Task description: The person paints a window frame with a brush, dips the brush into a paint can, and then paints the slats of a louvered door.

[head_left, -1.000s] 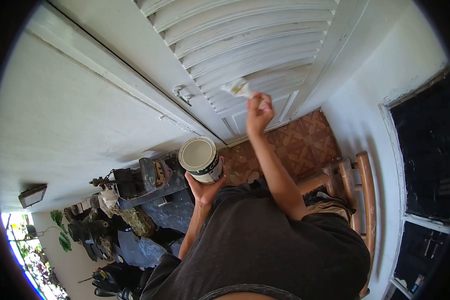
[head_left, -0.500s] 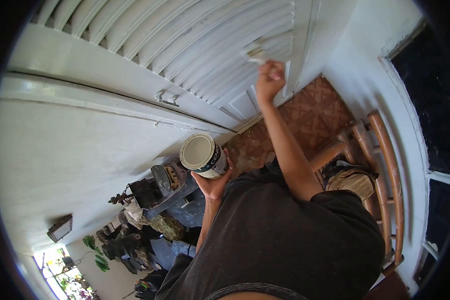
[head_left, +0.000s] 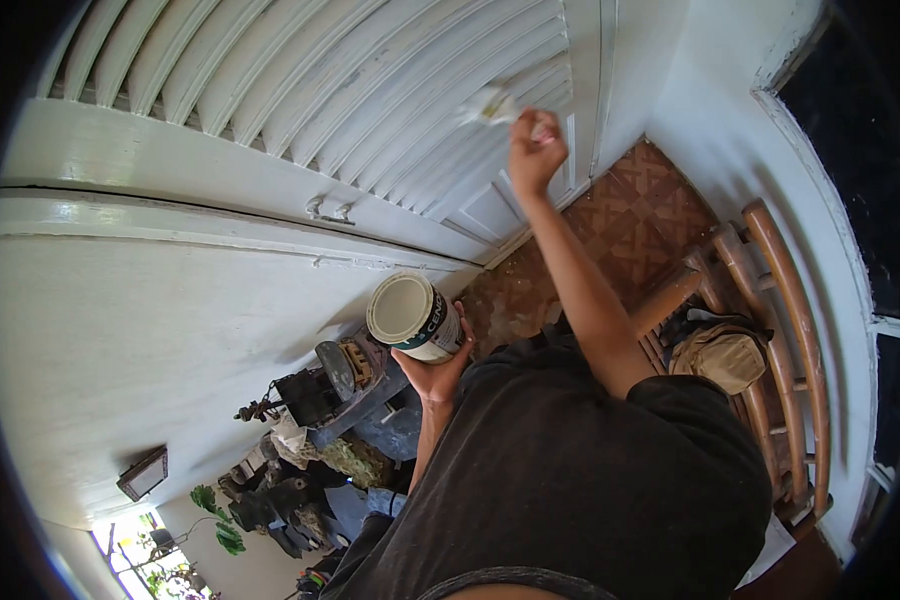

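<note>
A paint can (head_left: 415,318) with a pale lid-like top and a dark label rests in my left hand (head_left: 440,375), whose fingers wrap round its lower side. My right hand (head_left: 537,150) is closed on the handle of a paintbrush (head_left: 492,105). The brush, blurred by motion, is at the slats of the white louvered door (head_left: 370,80). Whether the bristles touch a slat cannot be made out.
Door handles (head_left: 330,211) stick out from the white door. On the right stands a wooden chair (head_left: 785,340) with a tan bag (head_left: 725,358) on it. Cluttered objects and a sewing-machine-like thing (head_left: 340,370) stand below the left wall. The floor (head_left: 645,215) is tiled.
The paintbrush and my right hand have moved slightly left along the slats. The view has shifted a little, and the can is still in my left hand.
</note>
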Demonstrator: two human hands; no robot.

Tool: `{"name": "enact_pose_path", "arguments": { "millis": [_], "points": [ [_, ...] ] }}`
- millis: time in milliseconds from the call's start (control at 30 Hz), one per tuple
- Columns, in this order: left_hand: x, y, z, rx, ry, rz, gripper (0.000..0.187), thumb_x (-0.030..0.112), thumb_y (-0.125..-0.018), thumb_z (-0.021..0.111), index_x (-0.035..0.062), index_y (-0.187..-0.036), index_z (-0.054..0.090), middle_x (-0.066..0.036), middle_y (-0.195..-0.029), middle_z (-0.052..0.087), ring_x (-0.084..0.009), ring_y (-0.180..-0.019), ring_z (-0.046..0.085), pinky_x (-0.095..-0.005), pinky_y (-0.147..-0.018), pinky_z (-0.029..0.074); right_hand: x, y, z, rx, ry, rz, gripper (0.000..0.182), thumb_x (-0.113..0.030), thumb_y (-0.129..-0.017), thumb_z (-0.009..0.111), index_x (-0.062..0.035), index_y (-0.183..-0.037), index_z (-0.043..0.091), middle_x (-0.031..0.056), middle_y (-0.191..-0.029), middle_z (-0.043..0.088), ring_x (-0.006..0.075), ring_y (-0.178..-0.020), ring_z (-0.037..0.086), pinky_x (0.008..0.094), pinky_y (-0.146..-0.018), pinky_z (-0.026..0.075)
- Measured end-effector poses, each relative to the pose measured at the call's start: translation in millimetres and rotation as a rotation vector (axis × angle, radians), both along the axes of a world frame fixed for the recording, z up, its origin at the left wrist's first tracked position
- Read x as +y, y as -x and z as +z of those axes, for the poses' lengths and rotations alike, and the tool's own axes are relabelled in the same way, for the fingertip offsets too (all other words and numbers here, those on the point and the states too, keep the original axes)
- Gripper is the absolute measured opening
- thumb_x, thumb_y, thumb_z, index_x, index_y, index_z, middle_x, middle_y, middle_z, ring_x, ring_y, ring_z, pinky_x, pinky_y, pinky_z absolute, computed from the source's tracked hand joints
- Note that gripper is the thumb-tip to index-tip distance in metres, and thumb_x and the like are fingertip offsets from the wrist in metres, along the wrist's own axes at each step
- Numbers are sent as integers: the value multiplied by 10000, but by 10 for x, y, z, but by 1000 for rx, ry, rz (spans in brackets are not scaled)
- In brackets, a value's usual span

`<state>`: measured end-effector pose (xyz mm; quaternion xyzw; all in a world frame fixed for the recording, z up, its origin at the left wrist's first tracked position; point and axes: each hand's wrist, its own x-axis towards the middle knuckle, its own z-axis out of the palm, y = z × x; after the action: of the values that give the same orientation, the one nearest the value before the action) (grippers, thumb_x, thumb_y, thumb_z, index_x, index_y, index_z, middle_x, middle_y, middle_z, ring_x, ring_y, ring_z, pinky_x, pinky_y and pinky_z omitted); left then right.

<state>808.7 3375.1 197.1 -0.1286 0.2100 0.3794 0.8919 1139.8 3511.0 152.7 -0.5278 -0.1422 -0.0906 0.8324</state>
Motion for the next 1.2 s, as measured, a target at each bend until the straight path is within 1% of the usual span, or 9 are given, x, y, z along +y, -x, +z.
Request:
{"name": "enact_pose_path", "arguments": {
  "millis": [233,300,400,533,667,767,867,1067,1200],
  "points": [
    [9,8,20,73,13,60,847,600,-793,663,94,-1454,508,-150,-1495,478,-347,-1438,373,-516,-1135,366,-158,-498,398,250,-300,-77,151,-69,-982,639,-12,-852,586,55,-710,615,127,-649,588,298,-581,504],
    [0,-23,62,47,14,65,831,601,-798,656,93,-1442,520,-144,-1495,480,-345,-1436,376,-511,-1136,368,-60,-182,162,100,-76,-64,157,-94,-972,649,-32,-840,591,32,-679,594,116,-622,552,292,-569,482],
    [0,-91,108,30,42,97,816,570,-815,683,80,-1441,498,-191,-1434,495,-371,-1414,376,-531,-1109,385,-122,617,99,-36,125,117,195,-70,-983,631,-37,-796,587,9,-686,637,77,-664,596,250,-589,455],
    [15,-86,18,65,-10,67,859,614,-818,624,87,-1480,474,-178,-1492,465,-358,-1429,380,-511,-1137,366,-271,1303,253,154,-5,608,194,-77,-989,631,-23,-806,595,28,-679,634,73,-590,597,246,-527,450],
    [48,-120,18,52,-14,56,880,629,-815,623,82,-1487,464,-202,-1494,449,-363,-1421,385,-512,-1136,365,-325,1193,461,411,-61,695,156,-81,-982,639,-25,-840,609,23,-622,618,87,-533,592,259,-475,464],
    [22,-104,30,26,3,55,887,636,-811,628,84,-1487,463,-207,-1499,442,-364,-1417,389,-511,-1135,365,-201,678,348,309,-170,476,141,-100,-1002,621,-23,-884,613,40,-629,615,103,-521,600,259,-464,478],
    [26,-74,13,44,-10,50,892,639,-806,640,88,-1486,467,-205,-1502,442,-364,-1415,393,-513,-1136,365,-109,-82,258,133,-164,168,241,-68,-1014,586,-55,-799,479,51,-668,598,116,-583,623,273,-487,511],
    [49,-19,13,7,-37,19,895,662,-798,662,94,-1468,491,-180,-1502,456,-361,-1417,394,-525,-1139,360,-344,-1002,393,24,-200,-210,103,-53,-1014,582,-11,-920,583,90,-735,638,128,-607,625,274,-545,547],
    [65,-48,3,29,-40,41,907,681,-788,680,95,-1458,501,-165,-1502,462,-355,-1425,384,-528,-1135,358,-258,-526,286,86,-111,84,112,-71,-1005,606,-28,-902,592,54,-749,643,125,-635,619,266,-541,482]
  ]
}}
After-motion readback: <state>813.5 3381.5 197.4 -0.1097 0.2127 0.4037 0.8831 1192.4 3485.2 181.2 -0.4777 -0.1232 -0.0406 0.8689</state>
